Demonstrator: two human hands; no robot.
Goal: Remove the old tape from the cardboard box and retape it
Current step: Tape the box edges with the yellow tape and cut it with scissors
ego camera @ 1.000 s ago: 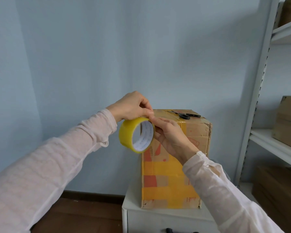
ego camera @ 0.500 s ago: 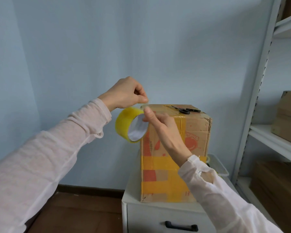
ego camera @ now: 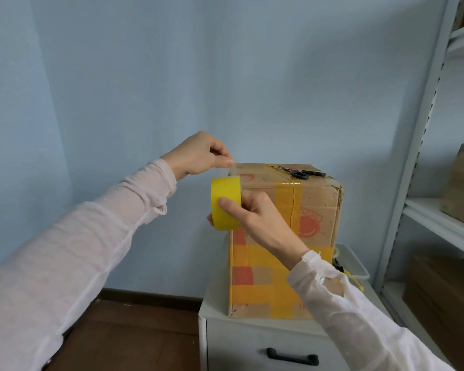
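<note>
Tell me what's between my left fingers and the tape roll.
A short see-through strip of tape, running from the tape roll to the left fingers, in the head view.

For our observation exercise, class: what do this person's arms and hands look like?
Both arms wear long, thin, off-white knit sleeves, slightly see-through; the left sleeve and right sleeve end in loose cuffs at the wrists. The left hand and right hand are bare: no gloves or rings show.

1. Yellow tape roll: stood on edge, clasped by the right hand; its loose end, thin and clear, rises to the left hand, which pinches it just above.
2. Cardboard box: upright just behind that grip, worn, banded with old tape.
</note>
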